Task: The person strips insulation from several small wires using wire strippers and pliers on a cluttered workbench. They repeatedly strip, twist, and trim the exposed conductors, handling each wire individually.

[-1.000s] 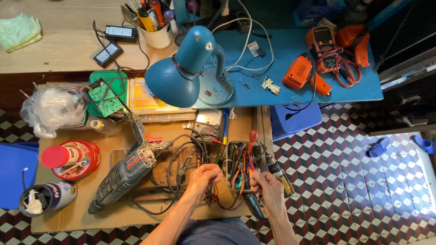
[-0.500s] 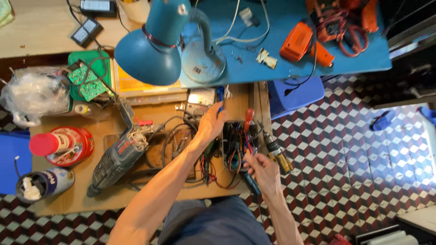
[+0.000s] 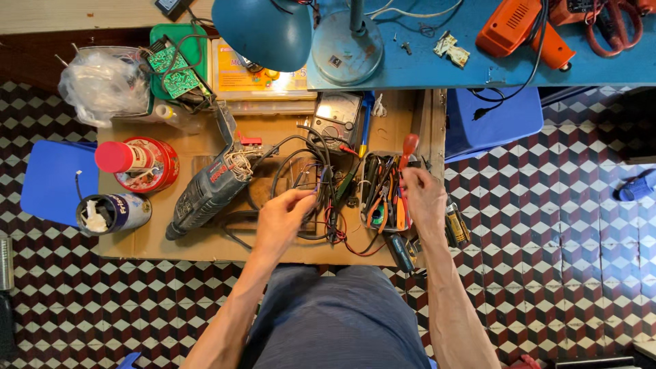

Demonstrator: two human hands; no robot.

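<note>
Cardboard, brown and flat, covers the low workbench (image 3: 137, 239) in front of the seated person's blue-trousered knees, and above its near edge the two hands work apart: the left hand (image 3: 283, 219) pinches thin loose wires (image 3: 316, 184) lifted from the tangle of black cables, while the right hand (image 3: 424, 195), right of that tangle, closes on a red-handled tool (image 3: 408, 147) standing among the pliers. Left of the tangle lies a grey-blue power drill (image 3: 205, 195); beyond it sits a grey dial multimeter (image 3: 336, 116), handy for testing.
</note>
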